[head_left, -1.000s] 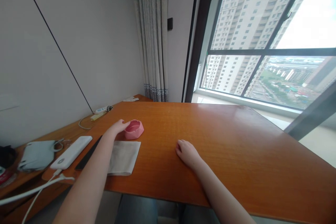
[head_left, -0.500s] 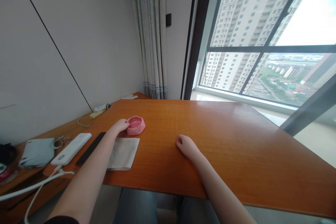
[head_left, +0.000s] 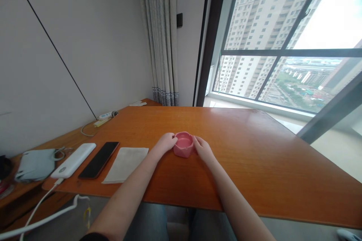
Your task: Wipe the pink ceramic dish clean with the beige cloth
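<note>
Leftmost, a pale grey-blue pouch (head_left: pixel 36 164) lies near a long white device (head_left: pixel 74 161), with a white cable (head_left: pixel 39 199) running from the device's near end. Just to their right, a black phone (head_left: pixel 98 160) lies flat, and beside it a folded grey cloth (head_left: pixel 125 163), the left forearm passing over its near corner. Next comes the left hand (head_left: pixel 166 143), its thumb and fingers closed narrowly on the near-left side of a pink faceted bowl (head_left: pixel 183 152). That bowl sits upright between both hands; whether its base touches the wooden table (head_left: pixel 268 173), I cannot tell. Directly right of it, the right hand (head_left: pixel 203 148) grips the opposite side, fingertips at the rim.
</note>
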Action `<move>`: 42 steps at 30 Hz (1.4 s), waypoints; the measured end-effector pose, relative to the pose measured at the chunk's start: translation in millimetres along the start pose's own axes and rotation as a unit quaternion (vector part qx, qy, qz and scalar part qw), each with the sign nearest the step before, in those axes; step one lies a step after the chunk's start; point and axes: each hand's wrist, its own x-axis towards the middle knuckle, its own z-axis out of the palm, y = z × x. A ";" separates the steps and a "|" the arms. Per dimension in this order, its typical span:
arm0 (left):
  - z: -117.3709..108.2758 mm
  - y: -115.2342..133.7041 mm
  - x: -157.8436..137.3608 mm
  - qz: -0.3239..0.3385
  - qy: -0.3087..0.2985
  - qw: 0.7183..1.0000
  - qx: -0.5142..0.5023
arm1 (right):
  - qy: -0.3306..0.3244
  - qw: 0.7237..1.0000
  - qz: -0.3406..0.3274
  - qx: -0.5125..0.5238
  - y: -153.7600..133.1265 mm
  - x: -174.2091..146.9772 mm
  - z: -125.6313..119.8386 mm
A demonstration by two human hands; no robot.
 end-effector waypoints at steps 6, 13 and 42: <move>10.0 10.5 -8.6 0.018 0.011 1.000 0.017 | -0.008 0.997 0.023 -0.078 -0.4 -1.5 -3.2; 16.0 11.4 -12.2 0.028 0.013 0.999 0.014 | -0.004 0.994 0.031 -0.107 -3.9 -3.3 -4.7; -84.4 -63.9 -67.8 0.047 -0.130 0.984 0.111 | 0.093 0.983 -0.024 -0.159 -6.0 -7.3 -8.5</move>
